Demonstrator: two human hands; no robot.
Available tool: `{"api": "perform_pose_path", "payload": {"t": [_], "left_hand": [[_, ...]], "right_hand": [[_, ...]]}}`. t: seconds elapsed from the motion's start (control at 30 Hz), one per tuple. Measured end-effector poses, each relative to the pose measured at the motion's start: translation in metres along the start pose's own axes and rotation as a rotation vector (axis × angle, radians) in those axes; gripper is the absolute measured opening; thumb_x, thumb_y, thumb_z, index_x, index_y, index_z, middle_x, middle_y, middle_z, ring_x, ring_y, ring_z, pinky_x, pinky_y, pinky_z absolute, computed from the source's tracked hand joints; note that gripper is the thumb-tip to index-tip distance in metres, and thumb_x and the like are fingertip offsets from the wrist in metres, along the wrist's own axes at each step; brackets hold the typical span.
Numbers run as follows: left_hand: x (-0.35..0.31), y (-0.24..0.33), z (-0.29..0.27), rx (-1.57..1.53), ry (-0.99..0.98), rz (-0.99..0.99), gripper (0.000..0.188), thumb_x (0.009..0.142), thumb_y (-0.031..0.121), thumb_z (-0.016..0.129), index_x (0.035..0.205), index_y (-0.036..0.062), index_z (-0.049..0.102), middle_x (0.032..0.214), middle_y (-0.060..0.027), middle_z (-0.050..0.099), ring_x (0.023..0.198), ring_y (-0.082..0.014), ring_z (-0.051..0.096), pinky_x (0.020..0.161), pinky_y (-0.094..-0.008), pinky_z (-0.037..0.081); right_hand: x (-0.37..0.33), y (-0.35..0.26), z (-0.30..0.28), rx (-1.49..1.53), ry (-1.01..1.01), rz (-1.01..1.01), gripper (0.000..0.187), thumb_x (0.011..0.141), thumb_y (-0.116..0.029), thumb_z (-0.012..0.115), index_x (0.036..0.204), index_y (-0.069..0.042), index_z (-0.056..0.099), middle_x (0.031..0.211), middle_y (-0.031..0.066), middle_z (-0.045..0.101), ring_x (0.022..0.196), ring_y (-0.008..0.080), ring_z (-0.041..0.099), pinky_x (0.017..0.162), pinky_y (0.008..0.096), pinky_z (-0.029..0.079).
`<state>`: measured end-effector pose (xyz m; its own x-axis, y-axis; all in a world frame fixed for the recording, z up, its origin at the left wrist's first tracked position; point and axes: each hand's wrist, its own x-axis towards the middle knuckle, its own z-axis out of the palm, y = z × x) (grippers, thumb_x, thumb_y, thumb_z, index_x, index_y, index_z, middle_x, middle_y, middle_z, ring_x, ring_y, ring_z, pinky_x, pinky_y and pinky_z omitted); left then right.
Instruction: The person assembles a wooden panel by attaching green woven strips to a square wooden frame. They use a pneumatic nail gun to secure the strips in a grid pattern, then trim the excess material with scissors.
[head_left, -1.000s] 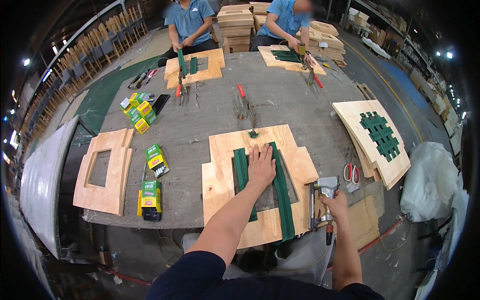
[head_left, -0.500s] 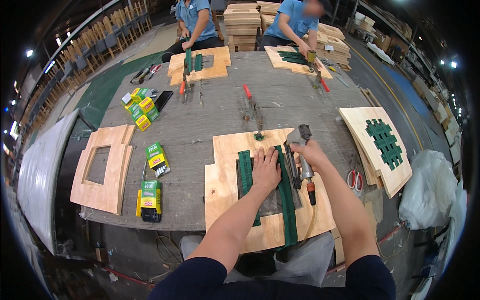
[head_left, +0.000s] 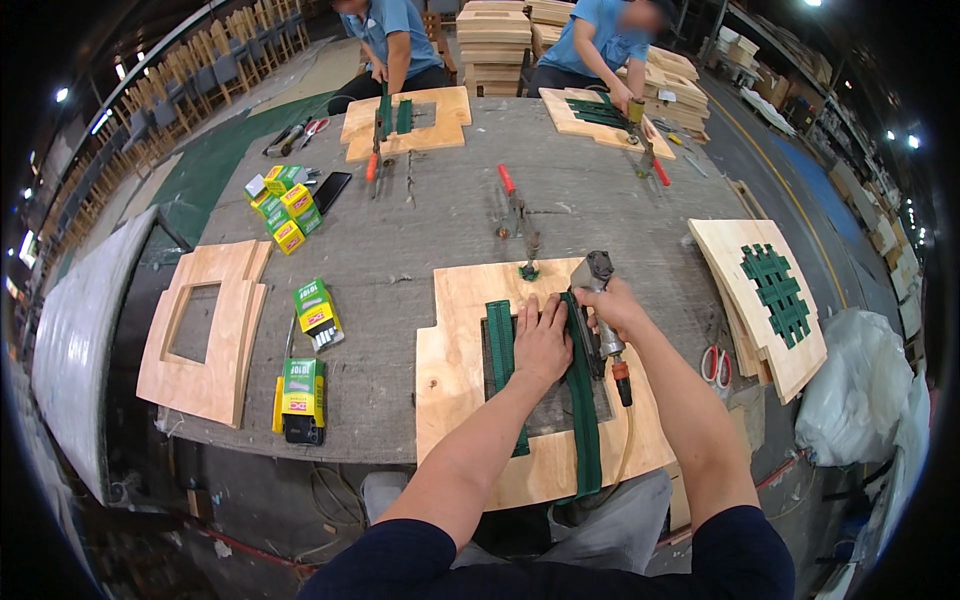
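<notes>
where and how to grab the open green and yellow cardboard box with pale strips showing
The green-and-yellow cardboard box is probably best held across its long sides, coming from above and right. It lies with pale strips showing at its open near end, so raising the far end first might spill them; the notched wooden board to its right sits well apart.

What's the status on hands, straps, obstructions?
Left hand between green webbing straps. Right hand gripping pneumatic stapler. Toggle clamp at wooden panel's far edge.

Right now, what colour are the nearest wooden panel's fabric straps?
The straps are dark green: head view.
</notes>
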<state>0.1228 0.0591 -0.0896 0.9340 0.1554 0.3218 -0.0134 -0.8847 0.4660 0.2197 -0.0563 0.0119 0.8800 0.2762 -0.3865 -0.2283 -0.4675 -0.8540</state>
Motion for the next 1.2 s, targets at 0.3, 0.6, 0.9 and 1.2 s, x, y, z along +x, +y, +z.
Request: {"api": "perform_pose_path", "payload": {"t": [0.3,0.6,0.9,1.2], "left_hand": [[-0.003,-0.001,-0.001,-0.056,0.043,0.003,0.058,0.090,0.019,0.065,0.146,0.0061,0.054,0.158,-0.0153,0.040,0.151,-0.0402,0.029,0.126,-0.0503,0.021],[-0.003,-0.010,0.003,-0.218,0.206,0.013,0.032,0.080,0.002,0.069,0.111,0.0009,0.074,0.142,-0.0213,0.053,0.141,-0.0423,0.043,0.124,-0.0520,0.030],[-0.004,-0.012,0.004,-0.224,0.209,-0.012,0.023,0.079,0.001,0.069,0.101,-0.0002,0.074,0.139,-0.0215,0.055,0.140,-0.0418,0.044,0.123,-0.0519,0.031],[-0.004,-0.012,0.002,-0.220,0.217,0.003,0.020,0.080,0.003,0.069,0.100,-0.0017,0.074,0.138,-0.0230,0.055,0.138,-0.0436,0.045,0.121,-0.0523,0.032]], "right_hand": [[0.000,0.005,0.006,0.005,-0.009,-0.010,0.023,0.092,-0.020,0.076,0.102,-0.004,0.062,0.074,0.0046,0.063,0.050,0.0131,0.055,0.044,0.0318,0.045],[-0.008,-0.003,0.012,0.029,-0.042,0.020,0.023,0.093,-0.019,0.075,0.105,-0.005,0.061,0.076,0.0038,0.062,0.052,0.0125,0.056,0.045,0.0317,0.046],[-0.012,-0.007,0.019,-0.031,-0.077,-0.007,0.023,0.093,-0.018,0.075,0.105,-0.005,0.060,0.075,0.0038,0.063,0.051,0.0123,0.056,0.043,0.0322,0.045],[-0.006,-0.005,0.016,-0.079,-0.058,-0.006,0.024,0.091,-0.015,0.076,0.106,-0.004,0.060,0.073,0.0033,0.062,0.049,0.0126,0.056,0.042,0.0315,0.045]]}}
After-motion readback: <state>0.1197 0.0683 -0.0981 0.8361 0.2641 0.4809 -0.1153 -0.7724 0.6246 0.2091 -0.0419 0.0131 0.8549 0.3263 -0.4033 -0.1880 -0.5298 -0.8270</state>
